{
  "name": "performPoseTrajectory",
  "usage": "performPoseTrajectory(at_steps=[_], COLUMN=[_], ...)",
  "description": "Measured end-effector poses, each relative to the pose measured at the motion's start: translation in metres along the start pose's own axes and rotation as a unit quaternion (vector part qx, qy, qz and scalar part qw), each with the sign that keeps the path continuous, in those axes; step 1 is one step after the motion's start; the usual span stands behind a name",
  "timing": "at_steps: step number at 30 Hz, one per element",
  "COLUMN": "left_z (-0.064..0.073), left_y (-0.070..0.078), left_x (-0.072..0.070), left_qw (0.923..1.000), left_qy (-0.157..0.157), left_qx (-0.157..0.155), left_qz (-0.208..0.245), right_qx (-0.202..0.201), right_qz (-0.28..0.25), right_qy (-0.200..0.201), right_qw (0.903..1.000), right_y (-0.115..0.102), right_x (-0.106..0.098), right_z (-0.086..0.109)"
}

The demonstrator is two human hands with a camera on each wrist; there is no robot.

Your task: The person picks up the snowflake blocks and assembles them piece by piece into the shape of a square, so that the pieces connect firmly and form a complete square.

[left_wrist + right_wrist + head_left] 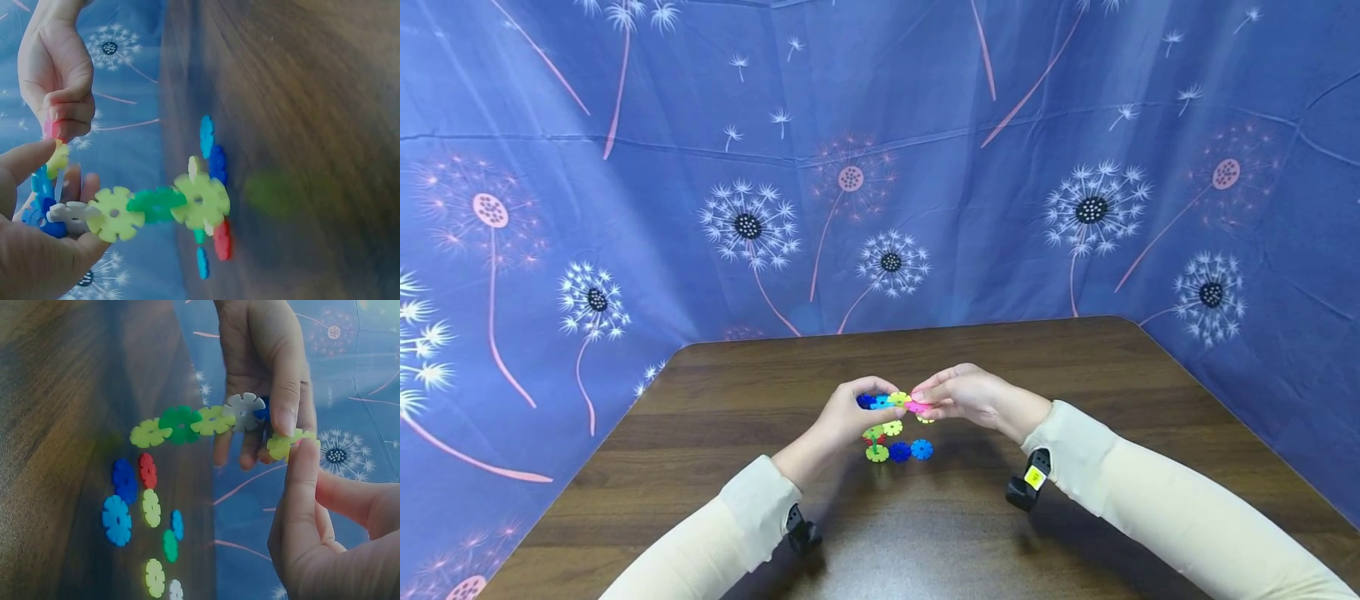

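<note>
A chain of notched, flower-shaped plastic discs hangs between both hands above the table. My left hand [842, 417] grips it, thumb and fingers around the dark blue disc [42, 217] and light blue disc [882, 402]. From there a grey disc [244, 412], a yellow disc [115, 214], a green disc [156, 205] and another yellow disc [203, 201] run down toward the tabletop. With thumb and fingertips, my right hand [966, 393] pinches a pink disc [917, 407] against the yellow disc [899, 400] at the upper end. Fingers mostly cover the pink disc.
On the wooden table [737, 467] lie several discs, among them a red disc [147, 470], a dark blue disc [124, 480], a blue disc [117, 520] and a green disc [170, 545]. A dandelion-patterned blue cloth [970, 208] hangs behind the table.
</note>
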State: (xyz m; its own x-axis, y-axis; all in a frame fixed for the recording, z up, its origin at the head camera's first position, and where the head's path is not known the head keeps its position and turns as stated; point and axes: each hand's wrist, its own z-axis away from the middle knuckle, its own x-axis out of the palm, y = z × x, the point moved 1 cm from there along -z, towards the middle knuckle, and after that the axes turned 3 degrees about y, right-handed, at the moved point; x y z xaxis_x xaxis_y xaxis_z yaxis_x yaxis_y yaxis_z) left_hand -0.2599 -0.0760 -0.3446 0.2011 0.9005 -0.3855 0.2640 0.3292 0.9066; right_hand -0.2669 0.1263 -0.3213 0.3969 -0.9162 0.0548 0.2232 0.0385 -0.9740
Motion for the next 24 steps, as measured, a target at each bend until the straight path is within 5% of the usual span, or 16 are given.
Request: performPoseTrajectory(at_steps=[16, 24], left_z=[-0.003, -0.002], left_y=[0.014, 0.015], left_x=[-0.002, 0.0], left_qw=[0.9917, 0.9892], left_qy=[-0.02, 0.007], left_qx=[0.065, 0.051], left_qz=[-0.109, -0.137], right_qx=[-0.016, -0.005], right_qz=[0.0, -0.01], right_qy=[0.016, 0.029], right_qw=[0.9997, 0.9995], right_y=[0.003, 0.006], right_x=[0.004, 0.008], right_z=[0.002, 0.0])
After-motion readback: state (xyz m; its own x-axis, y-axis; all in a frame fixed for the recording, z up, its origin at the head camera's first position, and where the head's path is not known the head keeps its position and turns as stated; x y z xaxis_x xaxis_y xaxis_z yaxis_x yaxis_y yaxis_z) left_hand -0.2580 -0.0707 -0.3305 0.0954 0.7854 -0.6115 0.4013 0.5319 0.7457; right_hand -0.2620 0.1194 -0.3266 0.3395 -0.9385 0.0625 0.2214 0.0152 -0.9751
